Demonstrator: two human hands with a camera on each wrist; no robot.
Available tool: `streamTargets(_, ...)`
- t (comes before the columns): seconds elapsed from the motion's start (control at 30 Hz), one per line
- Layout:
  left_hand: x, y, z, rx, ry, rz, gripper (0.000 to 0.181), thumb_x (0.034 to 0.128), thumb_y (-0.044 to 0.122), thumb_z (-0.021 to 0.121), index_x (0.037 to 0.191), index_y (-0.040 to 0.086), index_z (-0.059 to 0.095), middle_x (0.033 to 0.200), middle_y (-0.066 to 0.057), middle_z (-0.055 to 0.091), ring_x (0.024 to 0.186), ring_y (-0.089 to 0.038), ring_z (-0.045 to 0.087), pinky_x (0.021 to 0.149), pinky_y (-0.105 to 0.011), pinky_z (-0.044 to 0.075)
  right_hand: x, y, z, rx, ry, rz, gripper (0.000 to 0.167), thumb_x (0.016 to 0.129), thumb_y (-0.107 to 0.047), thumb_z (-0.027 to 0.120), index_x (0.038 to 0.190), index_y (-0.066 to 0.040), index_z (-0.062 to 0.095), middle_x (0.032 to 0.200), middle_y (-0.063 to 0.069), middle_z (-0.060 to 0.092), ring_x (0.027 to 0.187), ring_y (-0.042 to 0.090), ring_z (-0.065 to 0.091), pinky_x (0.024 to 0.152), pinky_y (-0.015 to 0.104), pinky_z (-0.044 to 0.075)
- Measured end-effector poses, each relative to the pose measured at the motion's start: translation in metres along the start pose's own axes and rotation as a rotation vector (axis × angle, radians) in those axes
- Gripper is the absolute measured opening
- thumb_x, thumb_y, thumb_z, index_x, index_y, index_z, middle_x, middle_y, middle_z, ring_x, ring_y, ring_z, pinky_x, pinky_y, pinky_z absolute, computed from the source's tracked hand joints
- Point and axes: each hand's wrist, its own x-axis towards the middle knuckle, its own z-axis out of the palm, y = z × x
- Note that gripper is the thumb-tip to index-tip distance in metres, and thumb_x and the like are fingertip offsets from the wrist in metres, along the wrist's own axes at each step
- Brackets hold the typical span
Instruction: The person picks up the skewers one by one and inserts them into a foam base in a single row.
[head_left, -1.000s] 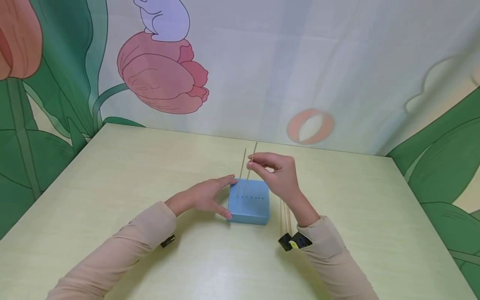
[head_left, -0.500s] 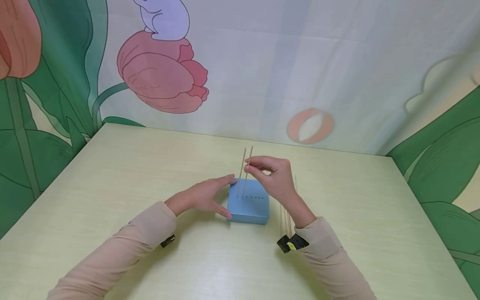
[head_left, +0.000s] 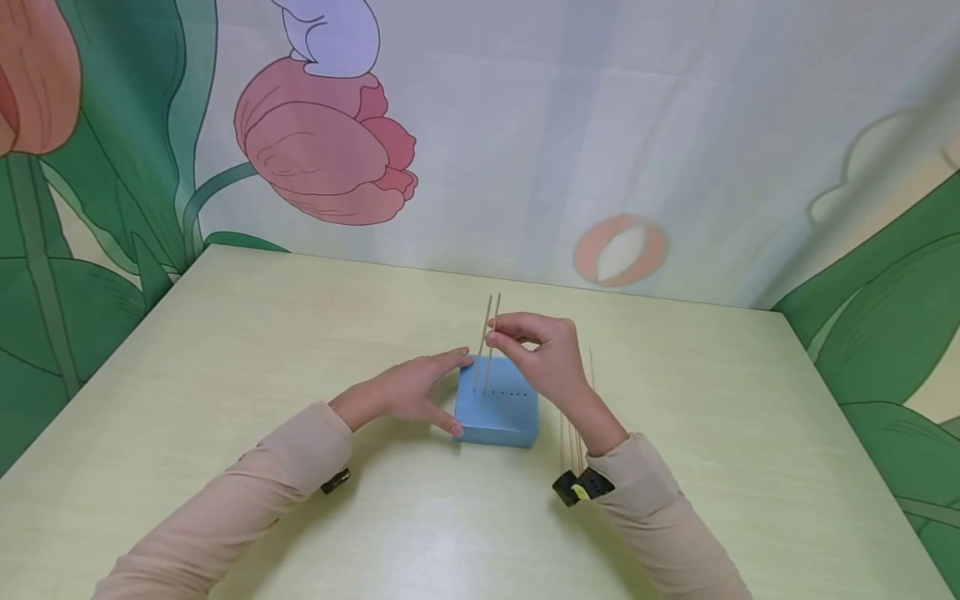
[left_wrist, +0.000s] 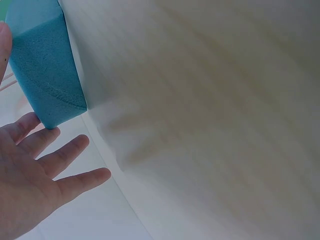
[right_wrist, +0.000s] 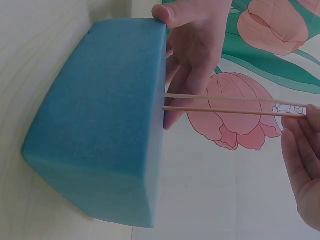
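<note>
A blue foam block (head_left: 497, 417) with a row of small dark holes lies on the table. One thin stick (head_left: 482, 337) stands in its leftmost hole. My right hand (head_left: 546, 354) pinches a second stick (head_left: 489, 367) between thumb and fingers near its upper part, the lower end at the neighbouring hole. In the right wrist view both sticks meet the face of the block (right_wrist: 100, 100), side by side. My left hand (head_left: 408, 389) touches the block's left side, thumb at the front corner and fingers at the back; the left wrist view shows its fingers (left_wrist: 62, 157) spread.
More thin sticks (head_left: 576, 446) lie on the table (head_left: 360, 533) right of the block, partly hidden under my right wrist. A patterned curtain (head_left: 487, 150) hangs behind the table's back edge.
My right hand has moved slightly down and left, and the pinched stick has become more upright and sits lower, closer alongside the first. The left hand and the block have stayed in place.
</note>
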Motion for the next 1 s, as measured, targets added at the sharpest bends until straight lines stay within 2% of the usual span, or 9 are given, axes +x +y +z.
streamTargets(0.23, 0.001, 0.0, 0.001, 0.0, -0.003, -0.001, 0.102, 0.0665, 0.05, 0.075, 0.143, 0.004, 0.026, 0.148, -0.014, 0.023, 0.132, -0.029, 0.028, 0.105, -0.042, 0.027, -0.002, -0.002, -0.005, 0.038, -0.051, 0.053, 0.015, 0.076, 0.003, 0.07, 0.091, 0.006, 0.068, 0.081, 0.014, 0.069, 0.069, 0.023, 0.066, 0.063, 0.028, 0.054)
streamTargets(0.5, 0.001, -0.001, 0.001, 0.009, 0.0, -0.023, 0.1, 0.0661, 0.05, 0.076, 0.143, 0.007, 0.027, 0.148, -0.011, 0.022, 0.132, -0.028, 0.028, 0.105, -0.041, 0.027, -0.008, -0.003, -0.023, 0.029, -0.077, 0.134, 0.02, 0.077, 0.002, 0.069, 0.096, 0.005, 0.066, 0.084, 0.014, 0.069, 0.073, 0.022, 0.066, 0.066, 0.026, 0.053)
streamTargets(0.6, 0.001, -0.001, 0.0, 0.01, 0.001, -0.031, 0.101, 0.0659, 0.049, 0.076, 0.143, 0.007, 0.027, 0.148, -0.011, 0.023, 0.132, -0.028, 0.028, 0.104, -0.042, 0.028, -0.011, 0.0, -0.029, 0.016, -0.083, 0.181, 0.02, 0.078, 0.0, 0.069, 0.097, 0.004, 0.066, 0.084, 0.014, 0.069, 0.073, 0.021, 0.066, 0.066, 0.025, 0.053)
streamTargets(0.77, 0.002, 0.002, -0.001, 0.003, -0.001, -0.033, 0.101, 0.0658, 0.049, 0.077, 0.143, 0.007, 0.027, 0.148, -0.012, 0.023, 0.132, -0.029, 0.028, 0.104, -0.042, 0.028, -0.014, 0.001, -0.041, -0.01, -0.082, 0.304, 0.021, 0.078, 0.0, 0.069, 0.098, 0.005, 0.066, 0.086, 0.016, 0.068, 0.076, 0.024, 0.066, 0.068, 0.023, 0.052)
streamTargets(1.0, 0.003, 0.001, 0.001, 0.013, -0.004, -0.037, 0.101, 0.0655, 0.05, 0.076, 0.143, 0.008, 0.027, 0.149, -0.01, 0.021, 0.132, -0.029, 0.027, 0.105, -0.041, 0.027, -0.015, -0.02, -0.057, -0.07, -0.121, 0.431, 0.021, 0.08, 0.003, 0.066, 0.099, 0.009, 0.063, 0.089, 0.021, 0.066, 0.08, 0.032, 0.064, 0.069, 0.021, 0.051)
